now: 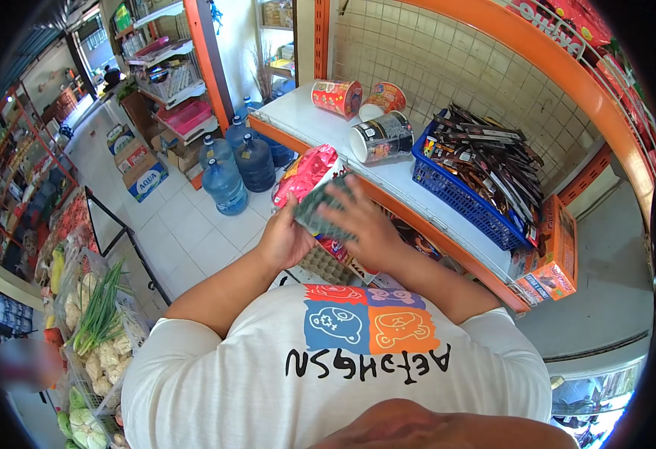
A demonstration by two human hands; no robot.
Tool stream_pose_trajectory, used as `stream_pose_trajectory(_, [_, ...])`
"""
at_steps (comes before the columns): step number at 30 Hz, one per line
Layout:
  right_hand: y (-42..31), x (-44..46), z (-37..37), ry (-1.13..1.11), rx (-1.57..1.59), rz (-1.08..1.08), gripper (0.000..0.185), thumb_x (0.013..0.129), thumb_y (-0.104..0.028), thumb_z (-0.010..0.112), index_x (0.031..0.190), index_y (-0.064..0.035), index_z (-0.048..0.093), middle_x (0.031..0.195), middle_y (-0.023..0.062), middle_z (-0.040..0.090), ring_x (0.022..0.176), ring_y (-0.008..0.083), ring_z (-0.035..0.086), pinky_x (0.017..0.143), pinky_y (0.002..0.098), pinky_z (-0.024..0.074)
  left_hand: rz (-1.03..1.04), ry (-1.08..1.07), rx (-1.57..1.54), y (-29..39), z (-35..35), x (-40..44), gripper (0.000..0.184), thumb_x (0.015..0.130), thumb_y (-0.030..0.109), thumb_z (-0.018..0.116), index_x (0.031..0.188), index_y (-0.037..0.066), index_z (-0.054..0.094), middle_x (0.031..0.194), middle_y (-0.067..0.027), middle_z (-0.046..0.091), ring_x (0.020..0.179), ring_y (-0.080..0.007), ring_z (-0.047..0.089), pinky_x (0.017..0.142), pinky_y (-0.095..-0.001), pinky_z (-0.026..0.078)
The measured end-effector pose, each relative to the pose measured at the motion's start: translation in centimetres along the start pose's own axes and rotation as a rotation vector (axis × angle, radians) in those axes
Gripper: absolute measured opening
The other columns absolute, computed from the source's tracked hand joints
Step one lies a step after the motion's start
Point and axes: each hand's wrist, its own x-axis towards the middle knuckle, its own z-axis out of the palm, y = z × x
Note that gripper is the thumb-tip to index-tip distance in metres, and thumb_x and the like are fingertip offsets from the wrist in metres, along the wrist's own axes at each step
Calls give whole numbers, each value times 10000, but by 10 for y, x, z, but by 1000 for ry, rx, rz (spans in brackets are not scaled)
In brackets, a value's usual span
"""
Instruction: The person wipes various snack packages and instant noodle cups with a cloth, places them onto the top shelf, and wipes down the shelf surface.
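Note:
A pink-red packet [304, 173] is gripped by my left hand [283, 237], whose thumb lies along its near side. A dark green cloth [323, 209] covers the lower part of the packet. My right hand [362, 224] rests on the cloth, its fingers spread and slightly blurred. Just beyond the hands is a white shelf [298, 112] with an orange edge. On it lie a red cup [336, 98], an orange-red cup [385, 99] and a black cup [382, 138], all tipped on their sides.
A blue basket [466, 196] of dark sachets and an orange box [556, 254] stand on the shelf at right. Large blue water bottles [225, 187] stand on the floor ahead. Vegetables [99, 322] lie at left. Egg trays [328, 266] are below the hands.

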Motion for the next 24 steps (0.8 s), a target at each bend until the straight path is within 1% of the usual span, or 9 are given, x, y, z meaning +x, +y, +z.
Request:
stream_pose_trajectory(3, [7, 6, 0, 217, 281, 295, 623, 749, -93, 683, 1338, -216, 517, 1502, 111, 332, 1403, 427, 212, 1101, 519, 296, 22, -114, 43, -1, 2, -5, 577, 999, 495, 299, 1426, 108, 319, 1434, -98, 413, 1310, -281, 429, 1066, -516, 368])
stream_pose_trajectory(5, [-3, 7, -4, 188, 210, 243, 631, 737, -71, 676, 1332, -210, 519, 1506, 102, 329, 1403, 425, 216, 1101, 522, 295, 23, -63, 67, -1, 5, -9, 575, 998, 496, 300, 1424, 112, 325, 1423, -97, 426, 1302, -273, 439, 1072, -507, 363])
stream_pose_trajectory(7, [-17, 5, -7, 10, 75, -108, 593, 757, -66, 658, 1321, -194, 529, 1486, 122, 360, 1392, 434, 243, 1098, 518, 294, 69, -28, 113, -4, -8, -9, 586, 993, 508, 302, 1424, 111, 325, 1407, -97, 442, 1296, -268, 447, 1072, -507, 363])
stream_pose_trajectory(9, [-13, 0, -3, -68, 65, -160, 551, 778, -69, 648, 1307, -182, 539, 1485, 122, 362, 1391, 439, 241, 1101, 522, 283, -23, -193, -2, -7, -36, -10, 604, 988, 525, 298, 1426, 109, 321, 1397, -99, 450, 1298, -270, 443, 1075, -517, 354])
stream_pose_trajectory(13, [7, -3, 18, 208, 272, 176, 602, 743, -39, 651, 1315, -187, 538, 1516, 124, 304, 1404, 431, 213, 1111, 524, 264, 49, -46, -2, 2, 3, -21, 683, 954, 599, 277, 1420, 106, 362, 1430, -126, 425, 1309, -310, 423, 1068, -532, 345])
stream_pose_trajectory(17, [-6, -11, 18, 133, 102, -5, 657, 706, -39, 669, 1324, -216, 533, 1518, 123, 304, 1423, 399, 183, 1123, 522, 252, 42, 48, -64, 9, -5, -25, 704, 965, 602, 212, 1437, 92, 326, 1442, -137, 407, 1293, -313, 436, 1074, -499, 346])
stream_pose_trajectory(19, [-9, -14, 19, -123, 83, -242, 692, 680, -38, 676, 1327, -234, 530, 1520, 110, 304, 1430, 382, 175, 1130, 521, 238, 33, 77, -72, 10, -7, -25, 713, 965, 605, 197, 1439, 88, 321, 1444, -139, 403, 1287, -312, 440, 1071, -489, 353])
stream_pose_trajectory(21, [8, -19, 32, -3, 42, -286, 676, 703, -38, 677, 1335, -216, 521, 1516, 130, 303, 1428, 375, 183, 1130, 510, 248, 142, 27, -136, 11, -5, -24, 700, 970, 591, 200, 1452, 93, 297, 1460, -144, 382, 1317, -322, 404, 1084, -514, 323])
stream_pose_trajectory(24, [17, -20, 35, 298, 535, 443, 447, 904, -145, 599, 1338, -121, 493, 1447, 186, 386, 1359, 319, 351, 1099, 460, 331, 148, -35, -186, 20, -1, -27, 701, 968, 591, 199, 1478, 111, 229, 1498, -142, 321, 1367, -335, 333, 1103, -556, 276])
